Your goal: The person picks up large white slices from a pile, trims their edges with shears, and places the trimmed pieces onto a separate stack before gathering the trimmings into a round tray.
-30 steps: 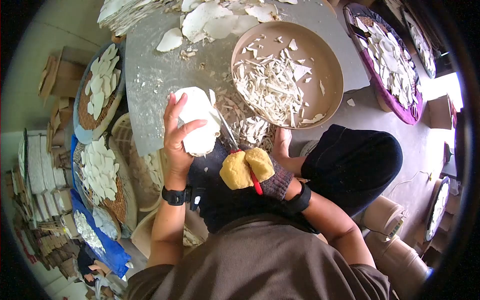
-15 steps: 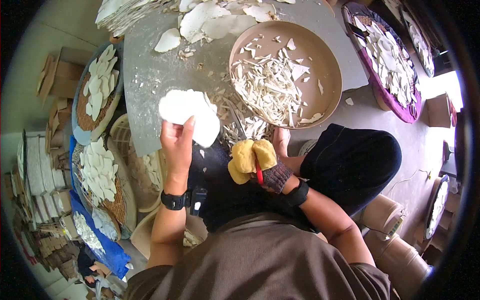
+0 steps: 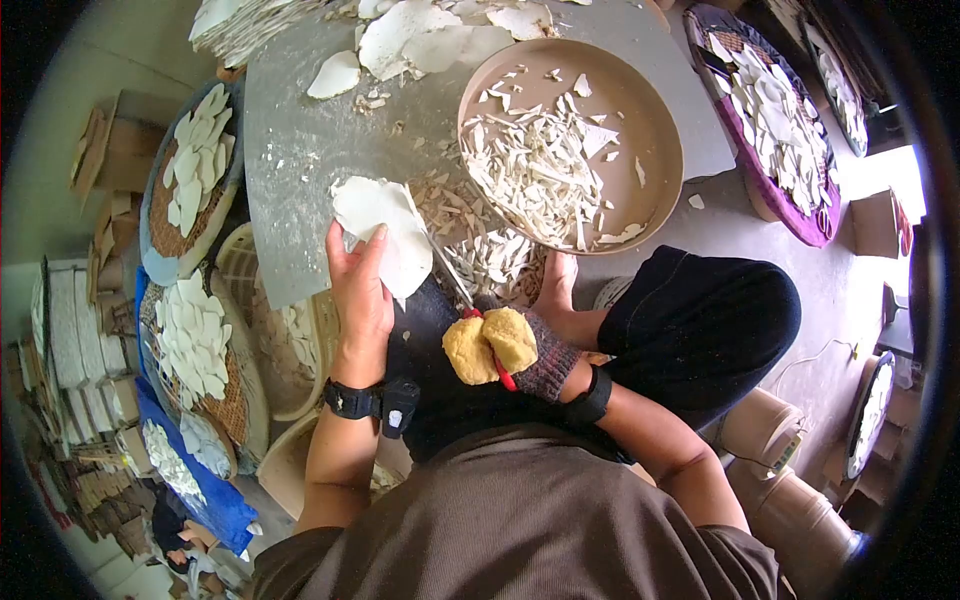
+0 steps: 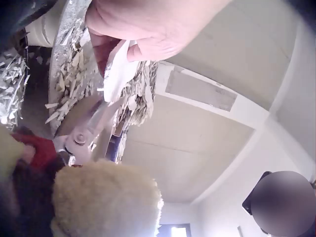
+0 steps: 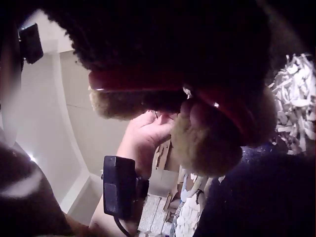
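Observation:
My left hand [image 3: 360,285] pinches a thin, flat white piece [image 3: 385,225] with an uneven edge, thumb on its upper face. The gloved right hand [image 3: 548,358] grips red-handled shears [image 3: 447,268] padded with thick yellow foam [image 3: 508,340]. The blades point up and left, along the right edge of the white piece. In the left wrist view, the shears' pivot [image 4: 79,138] shows below the piece [image 4: 121,74], with the blades reaching up to its lower end. Dark glove and red handle [image 5: 133,80] fill the upper right wrist view.
A round brown tray [image 3: 655,215] of white slivers sits on the grey table [image 3: 300,170]. More slivers [image 3: 500,262] lie beside it. White slabs [image 3: 405,40] are at the table's far edge. Baskets of white pieces stand left [image 3: 195,340] and right [image 3: 775,110].
The left hand swung the white piece left, away from the blades, turned it, and brought it back against them. The shears dipped right and returned. The right hand kept its grip.

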### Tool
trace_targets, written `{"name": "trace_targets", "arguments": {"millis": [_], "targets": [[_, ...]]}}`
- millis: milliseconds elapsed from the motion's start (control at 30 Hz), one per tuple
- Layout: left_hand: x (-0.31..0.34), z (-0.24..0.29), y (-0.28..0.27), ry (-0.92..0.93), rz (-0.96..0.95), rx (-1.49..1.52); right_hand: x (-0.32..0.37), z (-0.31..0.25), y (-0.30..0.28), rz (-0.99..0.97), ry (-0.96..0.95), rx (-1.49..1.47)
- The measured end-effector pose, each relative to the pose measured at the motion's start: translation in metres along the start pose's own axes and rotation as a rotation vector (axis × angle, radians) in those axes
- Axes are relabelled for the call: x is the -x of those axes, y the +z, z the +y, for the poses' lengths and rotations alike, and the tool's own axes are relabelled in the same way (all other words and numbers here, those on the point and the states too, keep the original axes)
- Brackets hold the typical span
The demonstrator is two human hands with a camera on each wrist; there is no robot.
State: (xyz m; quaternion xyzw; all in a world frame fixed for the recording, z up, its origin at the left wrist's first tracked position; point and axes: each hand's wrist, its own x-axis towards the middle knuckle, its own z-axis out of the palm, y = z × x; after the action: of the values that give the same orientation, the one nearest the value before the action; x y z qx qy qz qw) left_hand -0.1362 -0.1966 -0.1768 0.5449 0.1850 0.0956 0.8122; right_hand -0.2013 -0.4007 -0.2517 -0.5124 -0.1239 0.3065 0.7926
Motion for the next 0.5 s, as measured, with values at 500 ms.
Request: {"name": "trace_targets", "arguments": {"millis": [500], "targets": [[0.022, 0.003, 0.020, -0.028, -0.207, -0.243, -0.023, -0.020, -0.011, -0.098, -0.192, -0.481]]}}
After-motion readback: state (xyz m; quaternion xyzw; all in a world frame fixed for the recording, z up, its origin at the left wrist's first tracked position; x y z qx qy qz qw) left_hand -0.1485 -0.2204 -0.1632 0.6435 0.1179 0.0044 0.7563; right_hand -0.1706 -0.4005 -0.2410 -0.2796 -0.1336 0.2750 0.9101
